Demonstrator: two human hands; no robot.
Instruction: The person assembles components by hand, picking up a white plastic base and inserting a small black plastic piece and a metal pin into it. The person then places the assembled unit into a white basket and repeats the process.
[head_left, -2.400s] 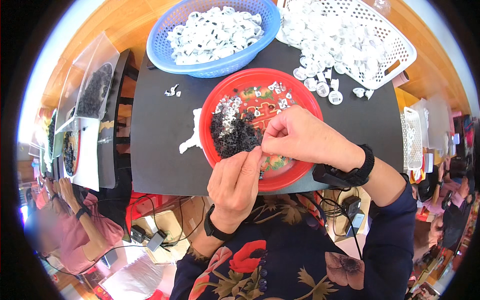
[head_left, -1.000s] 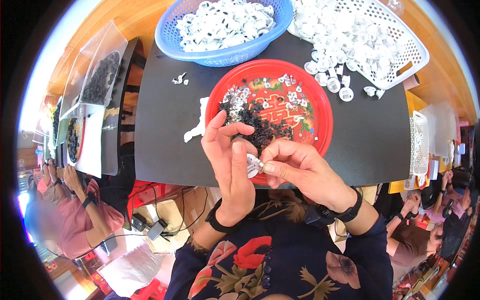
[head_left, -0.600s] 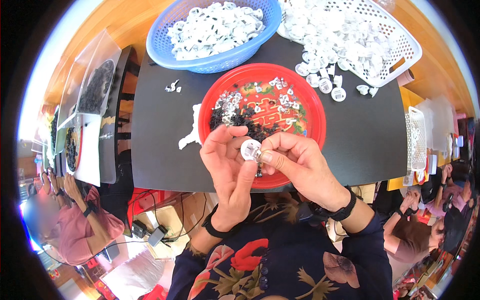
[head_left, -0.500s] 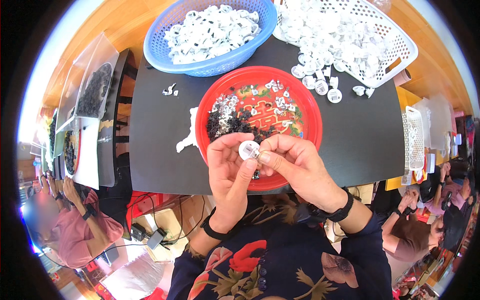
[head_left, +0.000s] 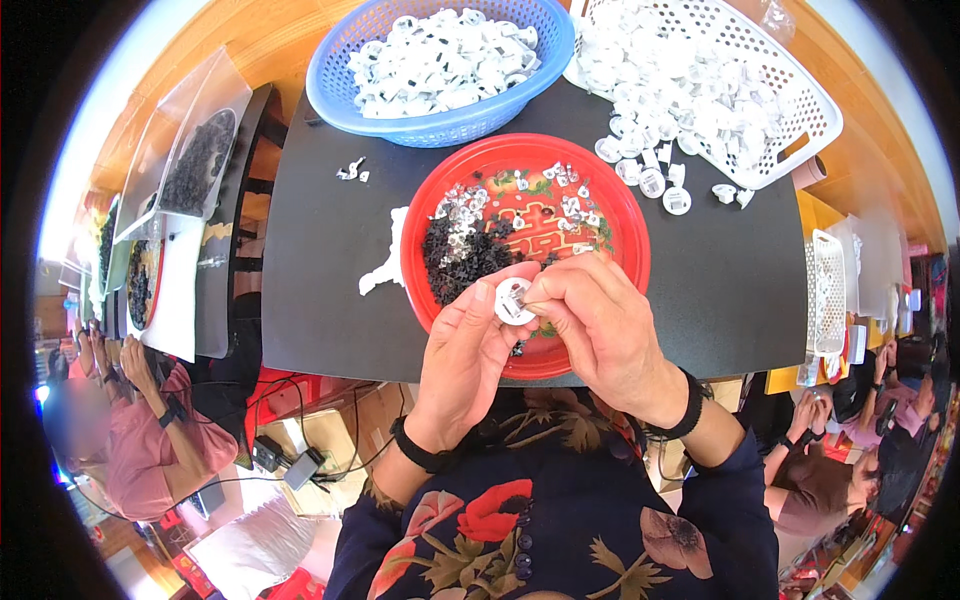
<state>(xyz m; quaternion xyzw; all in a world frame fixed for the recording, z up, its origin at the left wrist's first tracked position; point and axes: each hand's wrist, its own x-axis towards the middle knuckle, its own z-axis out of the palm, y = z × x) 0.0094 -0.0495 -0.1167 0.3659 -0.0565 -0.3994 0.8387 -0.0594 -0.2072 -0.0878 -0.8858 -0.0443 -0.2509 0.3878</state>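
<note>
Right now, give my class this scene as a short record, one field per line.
Left hand: holds a round white plastic part
Right hand: fingertips at that part's right side; whether they pinch anything is unclear
Below hands: round red tray with small black pieces and shiny silvery pieces
Beyond tray, left: blue perforated plastic basket of white parts
Beyond tray, right: white perforated plastic basket, similar parts inside and spread beside it
Surface: black table

Here the right hand (head_left: 605, 325) masks the three o'clock edge of the round white plastic disc (head_left: 512, 310) and the red tray's (head_left: 632, 215) rim at four, the left hand (head_left: 462, 350) the rim at seven; blue perforated basket (head_left: 440, 130) at twelve, cropped up top; toward eight, a co-worker's head (head_left: 78, 415), all blur
</note>
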